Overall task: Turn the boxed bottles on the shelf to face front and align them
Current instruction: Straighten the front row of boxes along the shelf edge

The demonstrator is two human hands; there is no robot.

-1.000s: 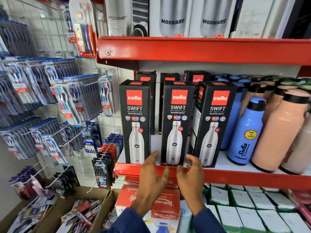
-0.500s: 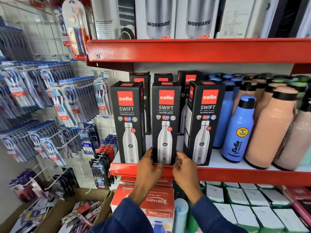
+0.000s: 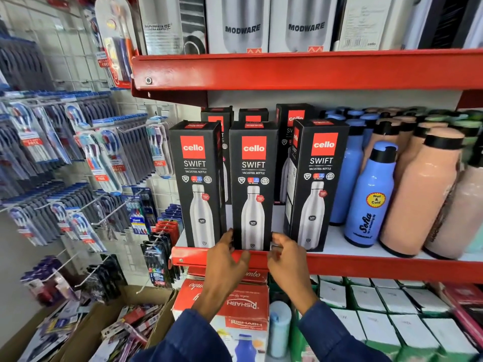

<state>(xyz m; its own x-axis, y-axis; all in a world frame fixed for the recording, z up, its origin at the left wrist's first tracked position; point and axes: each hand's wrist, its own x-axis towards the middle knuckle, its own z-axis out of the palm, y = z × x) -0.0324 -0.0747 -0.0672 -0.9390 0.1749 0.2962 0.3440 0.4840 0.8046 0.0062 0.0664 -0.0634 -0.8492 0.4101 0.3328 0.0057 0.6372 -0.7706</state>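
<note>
Middle box (image 3: 253, 189) sits at the shelf lip (image 3: 366, 265): tip risk.
My left hand (image 3: 225, 259) and right hand (image 3: 285, 257) pinch its base loosely; a hard nudge topples it onto the skewed right box (image 3: 315, 186).

Left hand (image 3: 226, 254) and right hand (image 3: 287, 254) raised, fingers loosely curled

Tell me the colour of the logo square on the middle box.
Red, on the middle box, head view.
</note>
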